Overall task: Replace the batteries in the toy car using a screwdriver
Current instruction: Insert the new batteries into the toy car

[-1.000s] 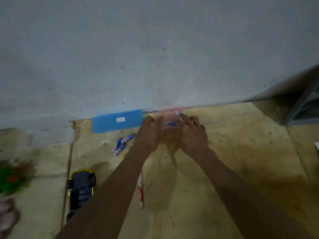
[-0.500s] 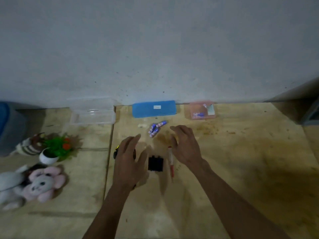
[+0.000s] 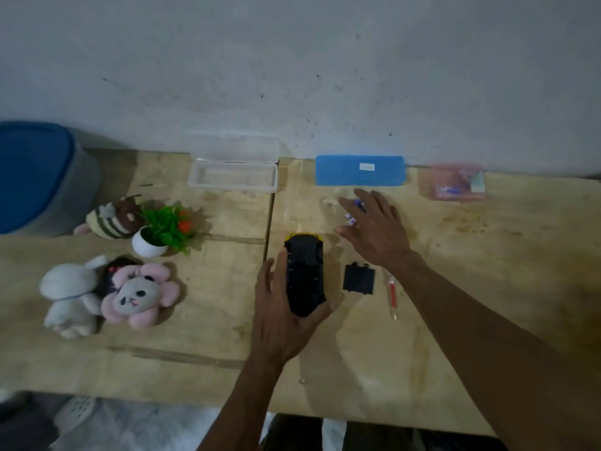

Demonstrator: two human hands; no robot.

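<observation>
We are working at a bare plywood table [image 3: 455, 320] pushed against a stained grey wall, in dim light. From the head view, the only one we have, the toy car [image 3: 305, 275] lies belly-up near the table's middle. Our left hand [image 3: 283, 317] cups its near end, fingers spread loosely around the body rather than clamped. Just right of the car lies the black battery cover [image 3: 358, 278], already off, and beside that the red screwdriver [image 3: 393, 296].

Our right hand [image 3: 374, 229] is open over the loose batteries [image 3: 353, 216], fingers spread, holding nothing that we can make out.

The risk, as we judge it, is a splayed hand nudging the round cells so they roll, or mixing spent cells with fresh. The loosely held car could also slide.

A small white label sits on the blue case [image 3: 359, 170], and the batteries carry print, but both are too blurred to read.
</observation>
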